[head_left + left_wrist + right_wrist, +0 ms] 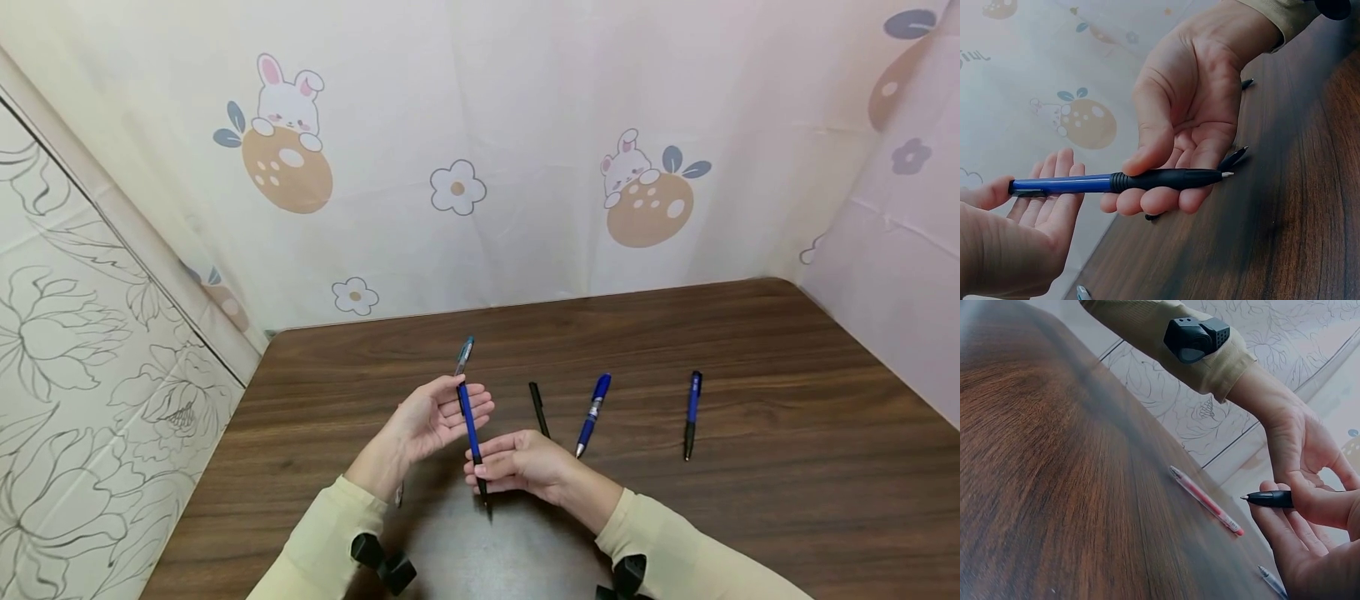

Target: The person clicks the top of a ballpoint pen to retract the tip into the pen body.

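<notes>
Blue pen (469, 425) held level in the air between both hands, above the near middle of the bench (787, 500), apparently so that each end can be worked at once. Right hand (517, 464) palm-up, thumb pressing the black rubber grip down onto curled fingers (1160, 199), metal tip poking out past them. Left hand (431, 417) open and mostly straight-fingered, cradling the barrel across the fingers, thumb (985, 192) capping the far blue end, probably for steadiness or to press the end button.

Lying flat on the bench well clear of the hands: a black pen (538, 408), a blue pen with a silver tip (593, 413) and a dark blue pen (691, 414), in a loose row beyond and to the right. A teal-capped pen (464, 355) showing just behind the left hand. A slim red pen (1207, 500) on the wood below the left forearm in the right wrist view.

Dark wood-grain bench top, hemmed in by pale cloth printed with rabbits, flowers and orange balls; grey line-drawn blossoms on the panel at left. Cream sleeves (330, 533), a black camera (1196, 336) strapped at each wrist
</notes>
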`<state>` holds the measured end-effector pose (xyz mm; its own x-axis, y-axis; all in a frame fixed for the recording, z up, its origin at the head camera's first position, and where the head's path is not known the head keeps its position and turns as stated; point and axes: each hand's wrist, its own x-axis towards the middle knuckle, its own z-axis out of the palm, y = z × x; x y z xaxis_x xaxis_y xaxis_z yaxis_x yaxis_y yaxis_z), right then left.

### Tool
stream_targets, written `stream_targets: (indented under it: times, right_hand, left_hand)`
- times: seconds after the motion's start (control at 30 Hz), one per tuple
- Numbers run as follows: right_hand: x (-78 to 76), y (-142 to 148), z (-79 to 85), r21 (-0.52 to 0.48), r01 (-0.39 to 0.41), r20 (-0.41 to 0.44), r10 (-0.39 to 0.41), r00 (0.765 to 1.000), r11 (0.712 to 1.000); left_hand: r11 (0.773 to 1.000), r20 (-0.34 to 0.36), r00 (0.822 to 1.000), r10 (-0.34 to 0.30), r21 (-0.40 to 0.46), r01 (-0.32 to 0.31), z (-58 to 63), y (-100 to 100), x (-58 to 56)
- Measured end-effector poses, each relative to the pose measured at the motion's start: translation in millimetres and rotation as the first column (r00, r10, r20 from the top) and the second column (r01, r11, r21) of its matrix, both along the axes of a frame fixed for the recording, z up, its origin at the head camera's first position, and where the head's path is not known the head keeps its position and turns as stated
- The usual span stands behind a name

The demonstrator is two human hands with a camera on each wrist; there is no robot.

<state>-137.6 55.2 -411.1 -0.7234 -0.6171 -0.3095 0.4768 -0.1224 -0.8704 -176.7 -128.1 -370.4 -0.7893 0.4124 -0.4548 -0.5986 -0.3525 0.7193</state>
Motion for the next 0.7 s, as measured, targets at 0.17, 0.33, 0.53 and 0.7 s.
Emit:
stream_targets:
  times: [0.17,0.33,0.53,0.7]
  right_hand:
    - [-0.5,0.7,0.3,-0.005,-0.011,-0.003,0.011,1.0,1.0]
    - [-0.4,0.7,0.1,-0.008,-0.013,-0.001,0.013,1.0,1.0]
    - [-0.4,0.4,0.6,-0.005,-0.019,-0.006,0.019,1.0,1.0]
    - [-0.4,0.6,2.1,0.01,-0.019,-0.011,0.019,1.0,1.0]
  left_hand:
    - [1.0,0.002,1.0,-0.007,0.0,0.007,0.1,-0.3,0.0]
    - [1.0,0.003,1.0,-0.011,-0.004,0.011,0.0,-0.1,-0.5]
    - [1.0,0.001,1.0,-0.011,-0.012,0.011,0.0,0.2,-1.3]
    - [1.0,0.002,1.0,-0.007,-0.019,0.007,0.2,0.3,-1.8]
